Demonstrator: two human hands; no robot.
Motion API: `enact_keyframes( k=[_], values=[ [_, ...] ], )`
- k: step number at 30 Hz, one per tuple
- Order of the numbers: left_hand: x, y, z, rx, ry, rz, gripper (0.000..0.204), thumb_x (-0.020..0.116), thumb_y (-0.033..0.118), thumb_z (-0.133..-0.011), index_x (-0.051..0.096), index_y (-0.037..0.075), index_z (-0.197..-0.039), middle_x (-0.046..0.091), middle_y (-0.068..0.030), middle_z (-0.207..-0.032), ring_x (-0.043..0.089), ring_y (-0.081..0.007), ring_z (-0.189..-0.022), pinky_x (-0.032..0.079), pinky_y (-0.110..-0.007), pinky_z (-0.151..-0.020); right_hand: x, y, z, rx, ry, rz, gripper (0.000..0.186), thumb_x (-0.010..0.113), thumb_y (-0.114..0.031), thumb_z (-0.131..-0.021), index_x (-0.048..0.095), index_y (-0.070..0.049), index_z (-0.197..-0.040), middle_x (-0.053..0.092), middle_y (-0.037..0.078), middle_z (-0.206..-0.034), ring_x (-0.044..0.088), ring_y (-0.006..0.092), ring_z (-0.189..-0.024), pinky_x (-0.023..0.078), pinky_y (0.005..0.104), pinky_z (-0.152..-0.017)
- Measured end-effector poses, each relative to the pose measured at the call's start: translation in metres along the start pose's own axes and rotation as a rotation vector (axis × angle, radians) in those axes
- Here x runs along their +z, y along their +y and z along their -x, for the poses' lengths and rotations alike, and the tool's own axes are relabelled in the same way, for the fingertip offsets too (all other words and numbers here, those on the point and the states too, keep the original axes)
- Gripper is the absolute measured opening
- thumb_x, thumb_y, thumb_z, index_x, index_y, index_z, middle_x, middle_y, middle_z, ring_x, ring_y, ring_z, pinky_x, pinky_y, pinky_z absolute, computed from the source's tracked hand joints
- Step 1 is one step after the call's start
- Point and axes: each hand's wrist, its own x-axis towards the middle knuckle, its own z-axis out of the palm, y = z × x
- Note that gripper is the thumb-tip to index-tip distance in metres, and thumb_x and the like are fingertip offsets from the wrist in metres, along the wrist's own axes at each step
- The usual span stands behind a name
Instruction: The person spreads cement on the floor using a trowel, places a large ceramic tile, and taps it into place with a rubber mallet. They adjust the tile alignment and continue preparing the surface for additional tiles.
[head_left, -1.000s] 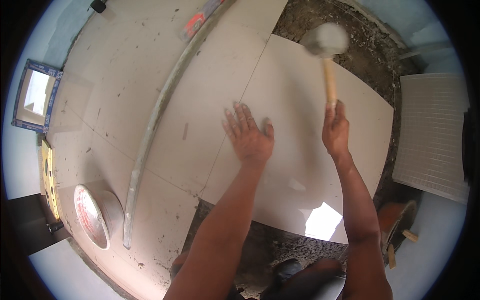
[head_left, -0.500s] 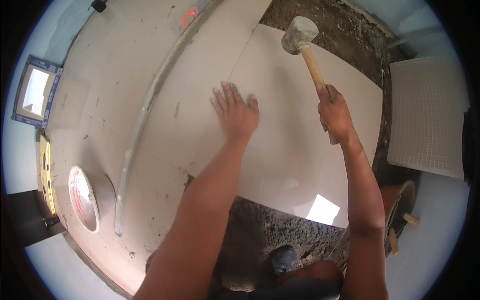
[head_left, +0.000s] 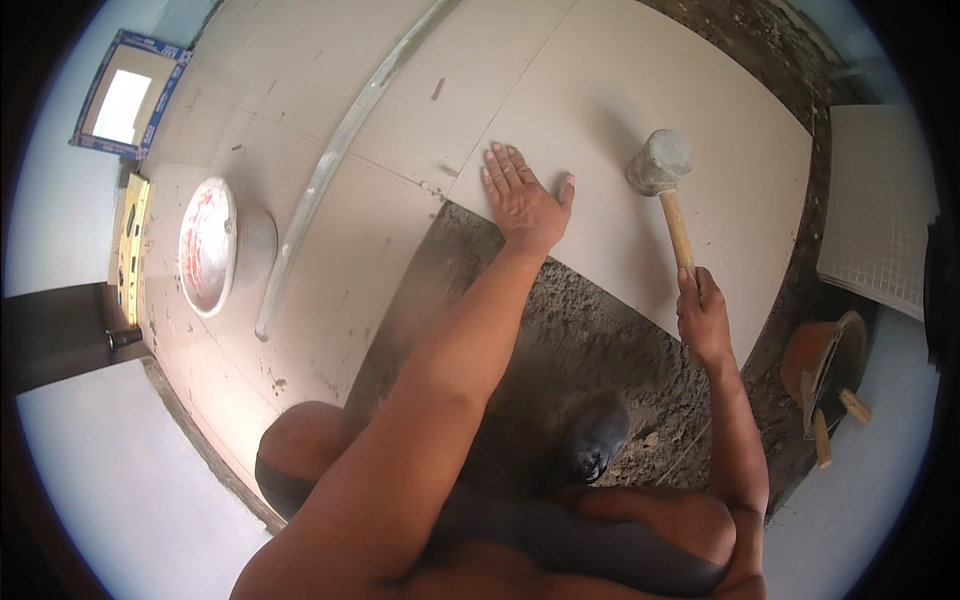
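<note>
My right hand (head_left: 704, 312) grips the wooden handle of a mallet (head_left: 664, 165) with a pale, thick head. The head is over the right part of a large beige floor tile (head_left: 640, 90), its shadow falling on the tile to the left. Whether it touches the surface I cannot tell. My left hand (head_left: 527, 205) lies flat, fingers stretched, on the near left corner of this tile, close to the joint with the neighbouring tile. Dark, rough mortar or soil (head_left: 590, 310) borders the tile's near edge, below my left wrist.
A long metal straightedge (head_left: 335, 160) lies across the tiles at left, beside a tilted white bucket (head_left: 212, 248). A yellow level (head_left: 130, 250) and a blue-edged frame (head_left: 130, 95) are by the left wall. At right are a tile stack (head_left: 870, 200) and an orange-brown container (head_left: 812, 360).
The view has shifted, showing more of the bare mortar and my legs. My left hand has slid toward the tile's near left corner. The mallet has come nearer to me.
</note>
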Motion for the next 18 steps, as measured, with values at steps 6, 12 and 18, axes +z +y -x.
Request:
enact_keyframes(
  k=[6, 12, 18],
  values=[
    [-0.003, -0.019, -0.001, -0.011, -0.051, 0.007, 0.098, 0.032, 0.065, -0.096, 0.006, -0.012, -0.151, 0.000, -0.0289, -0.160, -0.004, -0.0386, -0.150, -0.002, -0.046, -0.122, -0.007, -0.035, 0.025, -0.009, -0.034, -0.069, 0.035, 0.046, -0.032, -0.105, 0.055, 0.001, -0.101, 0.048, 0.001, -0.061, 0.047, 0.0094, -0.050, 0.039, 0.0277, -0.047],
    [-0.003, -0.014, -0.008, -0.006, -0.065, 0.023, 0.098, 0.032, 0.064, -0.096, 0.005, -0.013, -0.151, 0.000, -0.0295, -0.160, -0.004, -0.0392, -0.150, -0.002, -0.046, -0.122, 0.014, -0.018, 0.020, -0.306, 0.130, 0.038, 0.030, 0.045, -0.028, -0.105, 0.053, 0.001, -0.102, 0.048, 0.007, -0.059, 0.050, 0.0151, -0.051, 0.040, 0.0346, -0.049],
    [-0.010, -0.018, -0.010, -0.016, -0.104, 0.002, 0.096, 0.032, 0.063, -0.097, 0.006, -0.013, -0.150, 0.001, -0.0292, -0.160, -0.003, -0.0385, -0.150, -0.002, -0.046, -0.122, 0.002, -0.051, -0.012, -0.151, -0.003, 0.151, 0.038, 0.046, -0.035, -0.104, 0.051, 0.001, -0.092, 0.047, 0.009, -0.056, 0.052, 0.0196, -0.047, 0.042, 0.0354, -0.045]
  ],
)
